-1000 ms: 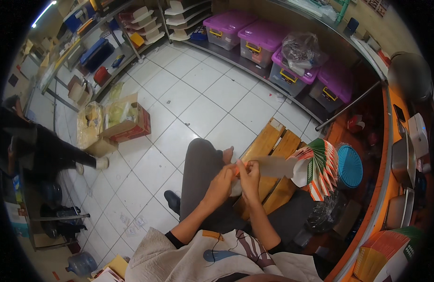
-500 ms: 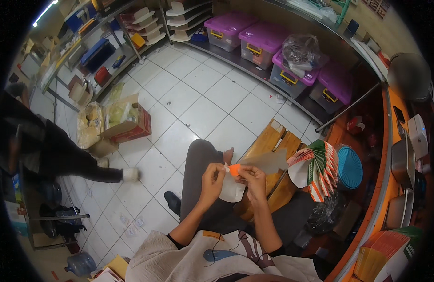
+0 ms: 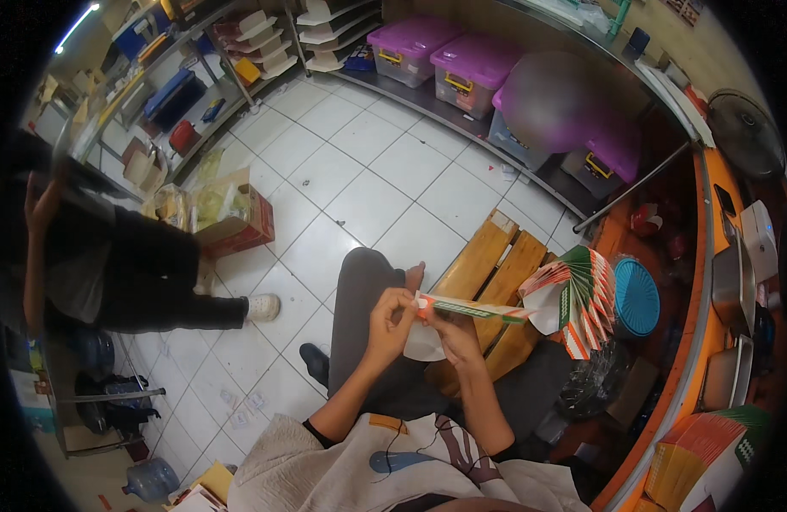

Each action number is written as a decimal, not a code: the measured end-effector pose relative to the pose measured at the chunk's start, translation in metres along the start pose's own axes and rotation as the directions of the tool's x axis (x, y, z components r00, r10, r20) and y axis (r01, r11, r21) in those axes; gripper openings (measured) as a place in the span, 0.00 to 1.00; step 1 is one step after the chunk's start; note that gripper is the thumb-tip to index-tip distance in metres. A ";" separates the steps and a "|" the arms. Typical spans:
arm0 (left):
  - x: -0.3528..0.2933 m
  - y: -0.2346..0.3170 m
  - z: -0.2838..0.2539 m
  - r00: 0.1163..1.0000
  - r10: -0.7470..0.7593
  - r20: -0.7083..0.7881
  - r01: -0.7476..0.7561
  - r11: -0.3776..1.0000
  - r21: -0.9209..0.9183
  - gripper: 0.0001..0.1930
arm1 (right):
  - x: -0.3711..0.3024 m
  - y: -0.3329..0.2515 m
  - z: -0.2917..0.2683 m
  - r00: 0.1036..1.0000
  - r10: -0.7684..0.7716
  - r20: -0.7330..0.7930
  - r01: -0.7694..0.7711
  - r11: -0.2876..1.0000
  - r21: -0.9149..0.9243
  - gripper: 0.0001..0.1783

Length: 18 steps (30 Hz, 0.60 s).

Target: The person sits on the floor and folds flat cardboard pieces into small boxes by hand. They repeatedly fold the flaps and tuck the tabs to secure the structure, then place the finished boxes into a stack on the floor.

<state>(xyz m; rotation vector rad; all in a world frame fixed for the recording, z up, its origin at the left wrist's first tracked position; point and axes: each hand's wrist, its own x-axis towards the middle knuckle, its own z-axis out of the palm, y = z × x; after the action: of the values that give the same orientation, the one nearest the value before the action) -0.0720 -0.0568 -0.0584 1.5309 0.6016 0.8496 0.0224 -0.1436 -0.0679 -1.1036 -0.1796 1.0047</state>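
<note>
Over my lap, my left hand [image 3: 391, 322] is closed, its fingertips pinching the orange and white end of a printed paper sleeve [image 3: 480, 309]. My right hand [image 3: 458, 340] grips the same sleeve just beside it, with the thumb near the orange end. The sleeve is green, orange and white, seen almost edge-on and pointing right. Below the hands lies a pale white sheet or piece [image 3: 421, 345], partly hidden by them. To the right, a fanned pile of matching paper sleeves [image 3: 577, 299] rests by a slatted wooden bench [image 3: 479, 256].
A turquoise round lid [image 3: 636, 297] stands right of the pile. Another sleeve stack [image 3: 705, 456] is at lower right. Purple-lidded bins [image 3: 470, 64] line the back shelf. A person in dark trousers [image 3: 167, 273] stands at left near an open carton [image 3: 240, 218].
The sleeve has turned from showing its pale face to nearly edge-on, its printed side now visible. My hands stay close together. The person at left has moved to the right.
</note>
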 end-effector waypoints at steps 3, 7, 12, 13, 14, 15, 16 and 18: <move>0.001 0.008 -0.002 0.996 -0.069 0.061 0.074 0.994 -0.083 0.04 | 0.002 -0.003 -0.008 0.990 0.113 0.084 -0.121 0.987 0.104 0.13; 0.002 0.014 -0.007 0.986 -0.031 0.162 0.018 0.996 0.083 0.03 | 0.000 0.001 -0.007 0.994 0.068 0.081 -0.077 0.991 0.110 0.16; 0.006 0.013 -0.006 0.963 -0.031 0.267 0.022 0.999 0.035 0.03 | -0.009 0.014 0.000 0.998 0.067 -0.008 -0.062 0.962 0.267 0.21; 0.007 0.011 -0.007 0.958 -0.036 0.284 0.028 0.999 0.034 0.03 | -0.010 0.019 0.002 0.999 0.034 -0.022 -0.027 0.962 0.272 0.21; 0.009 0.009 -0.007 0.952 -0.044 0.303 0.035 0.999 0.033 0.03 | -0.011 0.023 0.005 0.999 0.001 -0.040 0.010 0.961 0.277 0.21; 0.011 0.008 -0.008 0.946 -0.051 0.321 0.043 0.999 0.032 0.03 | -0.012 0.027 0.005 0.998 -0.032 -0.058 0.047 0.958 0.282 0.21; 0.013 0.009 -0.011 0.935 -0.079 0.346 0.047 0.994 0.099 0.03 | -0.011 0.034 0.000 0.999 -0.023 -0.046 0.035 0.963 0.266 0.21; 0.018 0.017 -0.017 0.912 -0.140 0.386 0.051 0.972 0.231 0.03 | -0.007 0.045 -0.008 1.000 -0.003 -0.021 0.008 0.973 0.233 0.22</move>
<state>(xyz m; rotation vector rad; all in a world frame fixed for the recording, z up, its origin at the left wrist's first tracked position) -0.0764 -0.0353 -0.0386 1.7955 0.4707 0.3819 -0.0036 -0.1501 -0.1056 -0.8985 -0.0458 0.9821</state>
